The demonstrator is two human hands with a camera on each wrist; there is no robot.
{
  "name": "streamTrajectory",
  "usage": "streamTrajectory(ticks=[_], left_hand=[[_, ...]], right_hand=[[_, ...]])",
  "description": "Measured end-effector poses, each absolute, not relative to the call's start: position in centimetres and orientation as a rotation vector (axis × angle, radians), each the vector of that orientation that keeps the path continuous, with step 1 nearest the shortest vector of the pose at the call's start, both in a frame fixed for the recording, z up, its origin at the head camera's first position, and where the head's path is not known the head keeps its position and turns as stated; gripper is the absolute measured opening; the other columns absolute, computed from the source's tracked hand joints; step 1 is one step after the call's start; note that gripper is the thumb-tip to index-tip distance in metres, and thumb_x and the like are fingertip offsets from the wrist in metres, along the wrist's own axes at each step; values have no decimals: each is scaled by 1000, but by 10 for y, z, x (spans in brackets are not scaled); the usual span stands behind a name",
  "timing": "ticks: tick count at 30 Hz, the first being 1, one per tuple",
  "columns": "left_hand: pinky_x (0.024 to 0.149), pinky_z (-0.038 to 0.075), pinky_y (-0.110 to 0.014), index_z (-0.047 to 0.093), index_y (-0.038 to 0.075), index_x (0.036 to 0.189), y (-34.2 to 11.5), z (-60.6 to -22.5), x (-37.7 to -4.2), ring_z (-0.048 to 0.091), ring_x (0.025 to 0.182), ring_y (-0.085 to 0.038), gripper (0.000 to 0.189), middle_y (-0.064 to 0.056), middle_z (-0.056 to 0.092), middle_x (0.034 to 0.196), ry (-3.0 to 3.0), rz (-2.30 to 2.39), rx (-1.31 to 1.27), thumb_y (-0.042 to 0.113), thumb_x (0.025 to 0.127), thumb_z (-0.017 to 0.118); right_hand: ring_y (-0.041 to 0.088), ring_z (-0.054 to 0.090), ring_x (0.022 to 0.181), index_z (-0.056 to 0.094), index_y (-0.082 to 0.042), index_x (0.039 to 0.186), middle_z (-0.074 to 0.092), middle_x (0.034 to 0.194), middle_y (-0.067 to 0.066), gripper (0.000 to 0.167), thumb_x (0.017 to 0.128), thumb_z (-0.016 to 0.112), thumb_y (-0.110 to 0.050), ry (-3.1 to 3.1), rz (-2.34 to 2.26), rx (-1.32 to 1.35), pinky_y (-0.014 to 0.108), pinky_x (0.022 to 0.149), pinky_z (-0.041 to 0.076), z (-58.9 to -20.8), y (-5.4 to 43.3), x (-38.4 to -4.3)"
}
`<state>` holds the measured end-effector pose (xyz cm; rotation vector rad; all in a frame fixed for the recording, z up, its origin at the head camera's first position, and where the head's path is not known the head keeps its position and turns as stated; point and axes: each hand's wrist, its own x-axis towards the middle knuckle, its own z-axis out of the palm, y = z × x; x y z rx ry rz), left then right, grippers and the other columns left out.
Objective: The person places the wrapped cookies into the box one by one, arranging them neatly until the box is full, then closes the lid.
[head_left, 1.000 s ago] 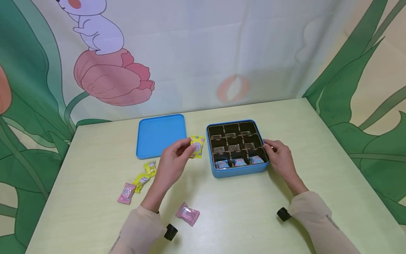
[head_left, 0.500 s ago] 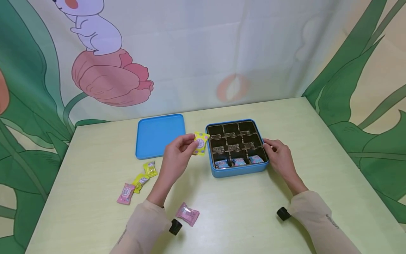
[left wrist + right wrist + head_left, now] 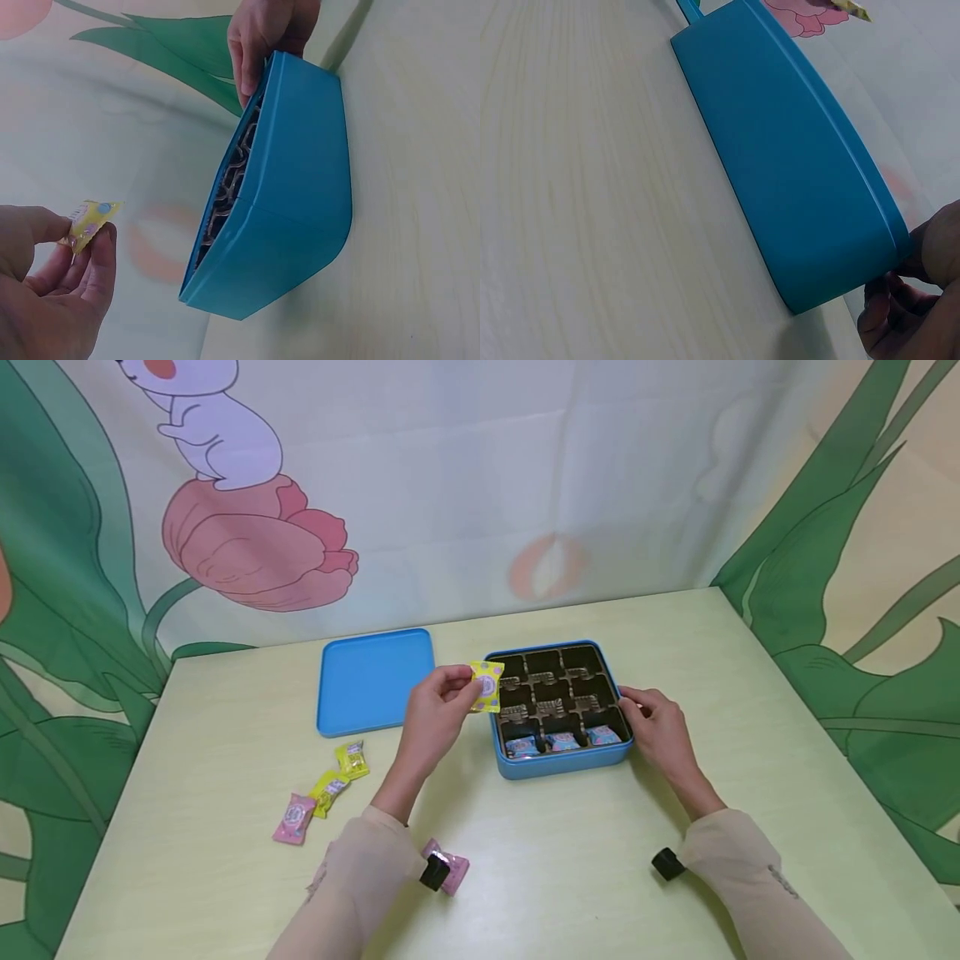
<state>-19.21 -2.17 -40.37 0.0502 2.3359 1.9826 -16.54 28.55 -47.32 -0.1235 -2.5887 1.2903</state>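
My left hand (image 3: 442, 714) pinches a yellow-wrapped candy (image 3: 489, 683) between thumb and fingers, overlapping the left edge of a blue box (image 3: 566, 766) in the head view. From the left wrist, the candy (image 3: 94, 219) appears in the air, apart from the box wall (image 3: 292, 187). A dark divided insert (image 3: 548, 689) fills the box, and blue-wrapped candies (image 3: 562, 742) lie in its three front compartments. At the right side of the box, my right hand (image 3: 660, 727) grips the rim; the left wrist view shows its fingers (image 3: 250, 64) over the edge.
A blue lid (image 3: 375, 685) lies left of the box. Two yellow candies (image 3: 352, 759) and a pink candy (image 3: 295, 818) are grouped nearer the front left. Another pink candy (image 3: 455, 872) is partly covered by the left wrist's black block (image 3: 435, 872). A printed curtain (image 3: 450, 485) hangs behind the table.
My left hand has carried the yellow candy rightward and slightly away from me, from beside the box to over its left edge. My right hand keeps its hold on the box.
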Motion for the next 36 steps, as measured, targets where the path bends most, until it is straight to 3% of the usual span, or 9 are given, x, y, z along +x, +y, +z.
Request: streamTrajectory(ticks=[3,6,17,29,36], left_hand=[[87,60,-38,65,-3,125,-18,-407,-196,66,99,-26,32,-17,69,115,2307,2003,36,14,99,71],[83,60,-32,65,-4,124,-14,-411,-199,65,100,-25,31,-17,69,114,2290,2011,16,13,98,71],[86,59,-35,65,-2,122,-7,-424,-206,66,97,-24,30,-15,70,111,2303,1934,-19,16,99,71],[87,59,-36,59,2,132,-1,-435,-208,70,97,-27,39,-15,72,116,2321,1836,-10,21,100,71],[84,59,-34,66,1,122,3,-439,-207,68,98,-25,35,-11,71,109,2493,1662,77,23,97,74]], right_hand=[[27,61,86,71,5,126,69,106,24,28,104,62,-9,-2590,1292,-127,21,72,45,-472,285,-165],[26,61,86,71,5,126,69,106,24,27,104,62,-8,-2589,1291,-129,21,71,45,-471,286,-165],[20,57,82,70,6,126,69,105,23,28,103,63,-8,-2587,1273,-132,21,69,44,-472,285,-164],[23,57,82,70,6,126,68,104,23,28,103,62,-8,-2586,1283,-132,21,69,44,-472,285,-165],[23,57,82,70,5,126,68,104,23,28,103,62,-8,-2588,1289,-142,21,69,43,-472,285,-165]])
